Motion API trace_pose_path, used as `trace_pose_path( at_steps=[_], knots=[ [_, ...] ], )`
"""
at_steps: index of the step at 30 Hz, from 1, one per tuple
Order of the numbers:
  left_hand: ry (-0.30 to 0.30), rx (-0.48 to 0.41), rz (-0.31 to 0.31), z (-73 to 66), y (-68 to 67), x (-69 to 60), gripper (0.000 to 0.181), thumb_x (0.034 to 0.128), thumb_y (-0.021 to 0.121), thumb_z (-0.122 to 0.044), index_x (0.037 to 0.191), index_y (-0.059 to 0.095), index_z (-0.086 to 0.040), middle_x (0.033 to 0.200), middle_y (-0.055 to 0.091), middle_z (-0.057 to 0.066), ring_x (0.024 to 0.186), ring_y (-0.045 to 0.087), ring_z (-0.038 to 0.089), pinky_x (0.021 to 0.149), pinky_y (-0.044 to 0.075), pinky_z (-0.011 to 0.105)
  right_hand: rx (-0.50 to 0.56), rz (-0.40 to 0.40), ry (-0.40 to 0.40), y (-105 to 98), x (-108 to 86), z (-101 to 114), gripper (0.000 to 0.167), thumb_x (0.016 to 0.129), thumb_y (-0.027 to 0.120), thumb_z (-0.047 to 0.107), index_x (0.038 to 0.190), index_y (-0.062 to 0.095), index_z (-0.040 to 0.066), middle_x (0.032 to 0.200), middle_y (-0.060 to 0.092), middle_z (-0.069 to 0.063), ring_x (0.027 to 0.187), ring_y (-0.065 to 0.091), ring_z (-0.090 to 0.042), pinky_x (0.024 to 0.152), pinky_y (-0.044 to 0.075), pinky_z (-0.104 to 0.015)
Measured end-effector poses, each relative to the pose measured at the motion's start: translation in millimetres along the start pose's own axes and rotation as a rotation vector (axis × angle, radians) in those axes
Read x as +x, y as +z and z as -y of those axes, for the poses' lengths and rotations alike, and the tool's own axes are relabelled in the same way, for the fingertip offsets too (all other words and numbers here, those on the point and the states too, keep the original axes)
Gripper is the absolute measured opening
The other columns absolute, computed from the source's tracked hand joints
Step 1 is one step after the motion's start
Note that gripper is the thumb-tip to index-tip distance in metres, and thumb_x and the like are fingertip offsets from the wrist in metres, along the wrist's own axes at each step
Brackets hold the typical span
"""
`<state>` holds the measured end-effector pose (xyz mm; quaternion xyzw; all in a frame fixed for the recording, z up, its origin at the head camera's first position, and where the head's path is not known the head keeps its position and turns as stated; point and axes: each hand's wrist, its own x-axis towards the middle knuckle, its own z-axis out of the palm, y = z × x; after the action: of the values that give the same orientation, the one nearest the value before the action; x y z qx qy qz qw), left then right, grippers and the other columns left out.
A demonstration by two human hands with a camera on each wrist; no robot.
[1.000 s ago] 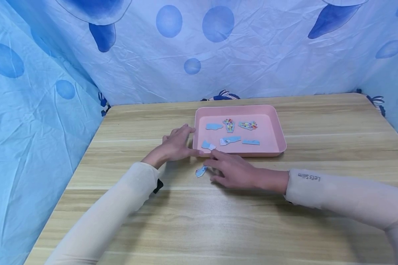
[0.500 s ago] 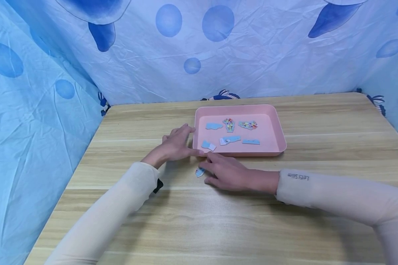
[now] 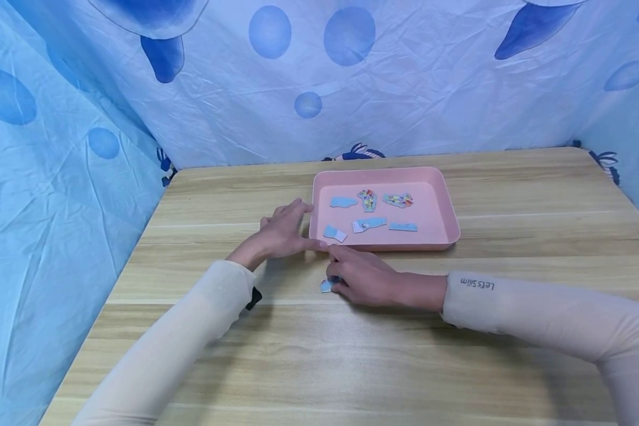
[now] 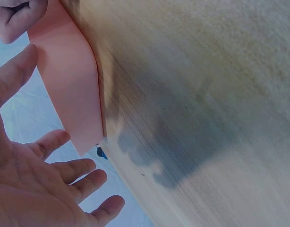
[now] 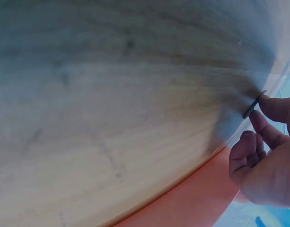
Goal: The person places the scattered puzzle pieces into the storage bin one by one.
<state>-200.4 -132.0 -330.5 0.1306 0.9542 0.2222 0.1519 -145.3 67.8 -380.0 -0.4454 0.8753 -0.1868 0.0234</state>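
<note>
My right hand [image 3: 364,276] pinches a small blue puzzle piece [image 3: 326,286] between thumb and a finger, just in front of the pink tray [image 3: 449,219]. In the right wrist view the piece [image 5: 254,105] is seen edge-on at the fingertips, tilted off the table. My left hand [image 3: 283,232] is spread at the tray's near left corner, thumb at the front rim and fingertips at the left side. From the left wrist, its fingers [image 4: 79,170] look loosely extended along the tray's outer wall [image 4: 72,85].
Inside the tray lie several flat puzzle pieces, among them a colourful one [image 3: 398,200], a plain blue one [image 3: 343,202] and a blue-and-white one [image 3: 334,233]. The wooden table [image 3: 319,361] meets a blue patterned cloth [image 3: 431,100] at the back and sides.
My right hand has moved slightly left onto the loose puzzle piece and taken it between thumb and finger, shifting and tilting it. My left hand and the tray have stayed in place.
</note>
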Motion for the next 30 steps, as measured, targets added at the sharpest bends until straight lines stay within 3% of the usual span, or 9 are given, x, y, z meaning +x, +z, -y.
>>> trace_pose_path(
  at_steps=[12,19,30],
  knots=[
    [-0.005,-0.014,-0.001,-0.2,0.2,-0.1,0.083,0.0784,0.076,-0.047,0.144,0.037,-0.014,0.14,0.042,0.004,0.131,0.031,0.028,0.099,0.021,0.052,-0.024,0.066,-0.075,-3.1,0.6,-1.6,0.011,0.089,0.068,0.019,0.081,0.064,0.012,0.087,0.042,0.002,0.074,0.043,-0.01,0.057,0.039,-0.02],
    [-0.02,-0.003,0.006,-0.3,0.0,-0.2,0.084,0.0782,0.076,-0.048,0.145,0.036,-0.016,0.149,0.033,0.003,0.136,0.026,0.029,0.102,0.019,0.054,-0.146,0.071,-0.233,-2.3,-2.6,-3.5,0.018,0.095,0.061,0.023,0.083,0.058,0.01,0.083,0.037,0.002,0.07,0.039,-0.011,0.062,0.038,-0.022],
    [-0.023,0.005,0.006,-1.2,0.2,0.4,0.084,0.0785,0.076,-0.048,0.145,0.036,-0.015,0.147,0.036,0.002,0.134,0.028,0.028,0.102,0.02,0.054,-0.307,0.128,-0.333,-4.9,-9.2,-6.7,0.015,0.1,0.043,0.015,0.1,0.055,0.006,0.092,0.035,0.0,0.082,0.037,-0.012,0.068,0.04,-0.022]
  ],
)
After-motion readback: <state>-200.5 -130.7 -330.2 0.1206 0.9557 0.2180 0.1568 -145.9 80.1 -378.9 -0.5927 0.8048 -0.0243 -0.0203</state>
